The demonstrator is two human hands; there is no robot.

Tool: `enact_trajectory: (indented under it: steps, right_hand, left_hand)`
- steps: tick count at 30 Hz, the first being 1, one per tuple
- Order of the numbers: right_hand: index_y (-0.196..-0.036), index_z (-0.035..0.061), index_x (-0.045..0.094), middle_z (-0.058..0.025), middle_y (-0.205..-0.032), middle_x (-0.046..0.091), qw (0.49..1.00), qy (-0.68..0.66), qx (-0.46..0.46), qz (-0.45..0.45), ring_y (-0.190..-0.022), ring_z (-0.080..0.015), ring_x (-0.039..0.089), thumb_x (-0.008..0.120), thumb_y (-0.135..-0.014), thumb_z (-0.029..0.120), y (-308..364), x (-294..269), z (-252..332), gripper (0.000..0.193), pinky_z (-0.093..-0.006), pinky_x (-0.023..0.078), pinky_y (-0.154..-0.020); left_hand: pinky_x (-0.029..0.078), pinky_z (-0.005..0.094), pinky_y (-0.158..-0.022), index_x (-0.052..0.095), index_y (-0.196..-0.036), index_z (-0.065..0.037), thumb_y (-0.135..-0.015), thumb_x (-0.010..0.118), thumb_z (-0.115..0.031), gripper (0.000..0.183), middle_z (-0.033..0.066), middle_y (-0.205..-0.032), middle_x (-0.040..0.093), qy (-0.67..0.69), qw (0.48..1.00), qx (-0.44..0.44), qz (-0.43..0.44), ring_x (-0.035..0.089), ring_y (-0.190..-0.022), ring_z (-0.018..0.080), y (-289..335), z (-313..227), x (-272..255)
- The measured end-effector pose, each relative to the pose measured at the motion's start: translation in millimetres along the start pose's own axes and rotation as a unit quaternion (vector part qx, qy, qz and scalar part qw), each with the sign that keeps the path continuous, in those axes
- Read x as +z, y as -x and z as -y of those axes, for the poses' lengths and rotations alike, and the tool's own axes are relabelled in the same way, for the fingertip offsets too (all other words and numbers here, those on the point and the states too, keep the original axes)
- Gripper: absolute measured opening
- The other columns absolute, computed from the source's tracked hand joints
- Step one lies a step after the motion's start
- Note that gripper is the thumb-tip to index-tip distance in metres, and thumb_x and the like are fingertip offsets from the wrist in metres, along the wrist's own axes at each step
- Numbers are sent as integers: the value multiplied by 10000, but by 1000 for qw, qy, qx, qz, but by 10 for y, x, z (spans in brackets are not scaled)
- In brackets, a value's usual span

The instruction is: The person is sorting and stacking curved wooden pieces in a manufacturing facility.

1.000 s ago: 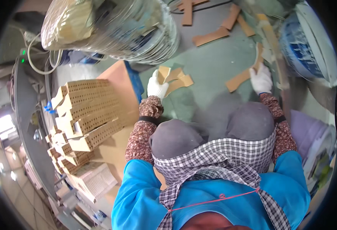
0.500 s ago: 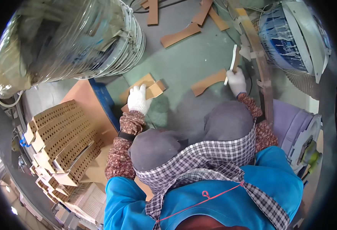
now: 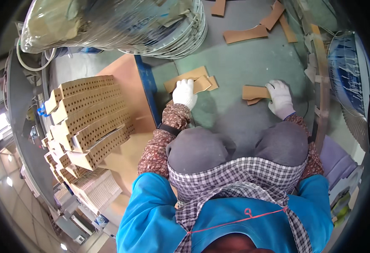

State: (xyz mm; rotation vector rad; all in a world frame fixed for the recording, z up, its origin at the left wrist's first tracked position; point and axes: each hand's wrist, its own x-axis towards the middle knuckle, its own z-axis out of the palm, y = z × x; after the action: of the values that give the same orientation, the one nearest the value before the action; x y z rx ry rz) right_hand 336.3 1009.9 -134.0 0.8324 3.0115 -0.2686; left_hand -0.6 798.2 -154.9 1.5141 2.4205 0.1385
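My left hand (image 3: 185, 93), in a white knit glove, is closed over a small pile of tan board pieces (image 3: 202, 84) on the grey-green floor. One longer board piece (image 3: 184, 79) lies beneath and behind the others. Farther right, my right hand (image 3: 281, 99), gloved too, grips the right end of a flat brown board piece (image 3: 255, 91). That piece rests over another brown piece (image 3: 253, 101), of which only the lower edge shows. The fingertips of both hands are partly hidden.
Left of me, tan blocks with rows of holes (image 3: 93, 111) are stacked beside a brown sheet with a blue edge (image 3: 148, 86). Plastic-wrapped pails (image 3: 172, 36) stand at the back left. Loose brown boards (image 3: 246, 33) lie ahead. A paint-stained blue drum (image 3: 347, 71) stands right.
My right hand has lowered the board piece, which was held on edge with its white side showing, onto the other piece. The whole view has shifted; my left hand stays on its pile.
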Motion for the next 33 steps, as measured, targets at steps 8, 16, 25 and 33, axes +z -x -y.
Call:
enact_trajectory:
  steps: [8, 16, 25, 33]
  right_hand:
    - [-1200, -4, 600, -183, -1084, 644, 919, -278, 222, 170, -1001, -319, 655, 671, -858, 277, -199, -252, 120, 448, -410, 506, -903]
    - [-1129, -90, 623, -116, -979, 688, 732, -590, 289, 182, -903, -175, 653, 613, -895, 237, -262, -74, 159, 402, -307, 511, -831]
    - [-1225, -42, 580, -82, -1073, 673, 516, -796, 239, 207, -969, -158, 658, 537, -975, 188, -359, -36, 249, 342, -305, 519, -886]
    - [-1368, 5, 522, -57, -1237, 622, 603, -729, 204, 252, -1127, -128, 586, 558, -986, 222, -606, -147, 472, 441, -308, 477, -989]
  left_hand:
    - [539, 447, -901, 588, -1164, -69, -722, 770, -226, 503, 142, -1110, 597, 13, 998, -54, -29, 561, -1093, 350, -193, -15, -413]
    - [527, 416, -920, 603, -1195, -28, -741, 807, -350, 593, 148, -1058, 640, -35, 999, -34, 21, 601, -1054, 319, -374, 288, -152]
    - [500, 272, -799, 596, -1190, -38, -946, 689, -252, 337, -3, -995, 625, 635, 720, -126, 251, 578, -883, 81, -249, -496, -282]
    - [517, 304, -878, 546, -1278, -6, -972, 645, -250, 403, 30, -1059, 646, 700, 663, -130, 232, 612, -960, 111, -341, -884, 34]
